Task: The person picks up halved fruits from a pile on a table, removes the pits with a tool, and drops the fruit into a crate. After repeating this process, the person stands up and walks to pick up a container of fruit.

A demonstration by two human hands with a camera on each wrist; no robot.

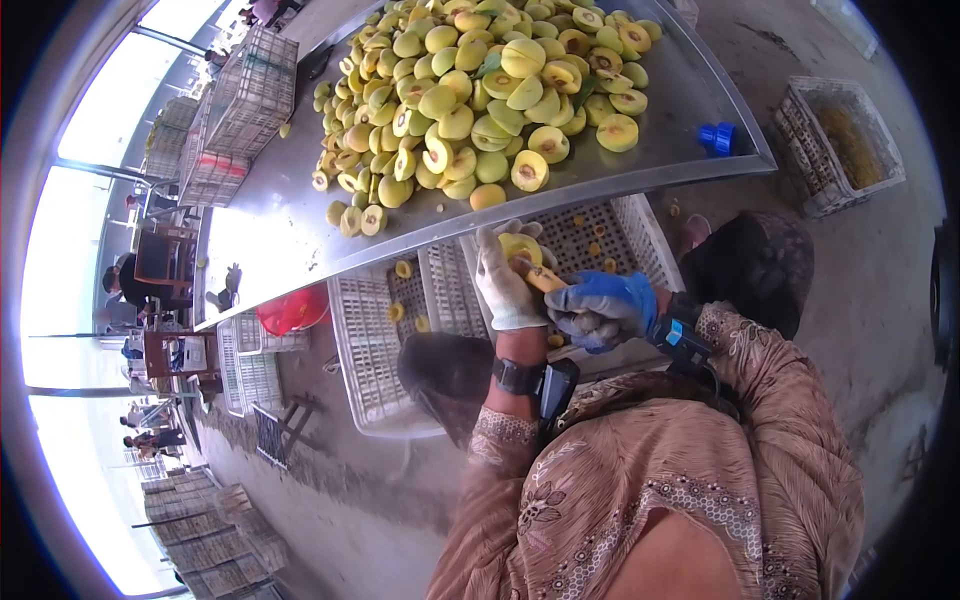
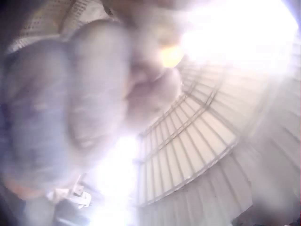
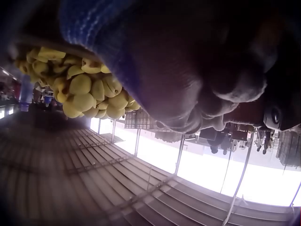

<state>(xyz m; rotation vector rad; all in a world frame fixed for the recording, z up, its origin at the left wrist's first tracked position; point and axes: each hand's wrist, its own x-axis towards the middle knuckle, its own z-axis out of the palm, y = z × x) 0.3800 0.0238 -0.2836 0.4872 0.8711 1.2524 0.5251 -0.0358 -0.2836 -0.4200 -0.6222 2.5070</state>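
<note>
My left hand (image 1: 504, 292), in a white glove, holds a yellow-green peach half (image 1: 518, 246) just below the table's near edge. My right hand (image 1: 606, 310), in a blue and grey glove, grips a wooden-handled tool (image 1: 545, 279) whose working end meets the cut face of the fruit. Its tip is hidden there. In the left wrist view the curled gloved fingers (image 2: 96, 89) are blurred. The right wrist view shows the curled glove fingers (image 3: 240, 84) in shadow. Beyond both hands, a heap of halved peaches (image 1: 450, 110) covers much of the metal table (image 1: 270, 205).
Under the table edge, white plastic crates (image 1: 370, 365) hold a few fruit pieces. A blue cap-like object (image 1: 716, 138) lies at the table's right corner. Another crate (image 1: 800, 150) stands on the floor at right. A red bag (image 1: 292, 310) and stacked crates (image 1: 255, 90) are at left.
</note>
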